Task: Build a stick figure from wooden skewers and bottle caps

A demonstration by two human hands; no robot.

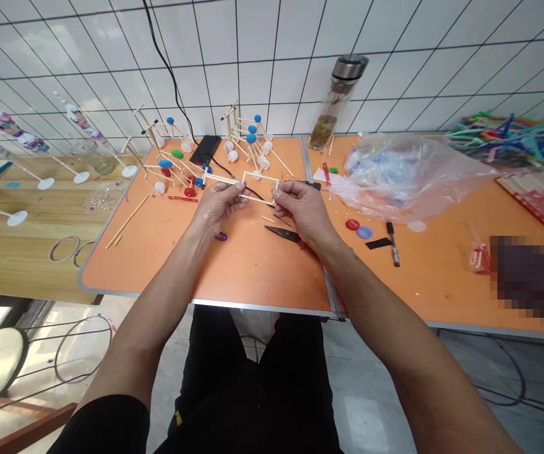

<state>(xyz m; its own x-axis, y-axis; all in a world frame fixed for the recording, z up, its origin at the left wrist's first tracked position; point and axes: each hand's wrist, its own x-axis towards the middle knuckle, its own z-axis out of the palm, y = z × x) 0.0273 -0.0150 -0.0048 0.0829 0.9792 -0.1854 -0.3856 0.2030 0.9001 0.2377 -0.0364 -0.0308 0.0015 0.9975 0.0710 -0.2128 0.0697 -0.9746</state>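
Note:
A small frame of thin wooden sticks (261,177) is held up between my two hands above the orange table (253,271). My left hand (219,202) pinches its left side, where more sticks reach out to the left. My right hand (299,205) pinches the frame's right end. Just below my right hand lies a pair of dark pointed scissors or pliers (282,233), partly hidden by the hand. Behind my hands stand stick models with blue bottle caps and white wheels, one at the back (252,139) and others at the left (165,164).
A black phone (206,150) lies by the tiled wall. To the right are a glass tea bottle (333,104), a plastic bag (404,170), a marker (394,244), a red cap (352,224) and colourful pipe cleaners (513,142). Loose sticks (127,222) lie on the left.

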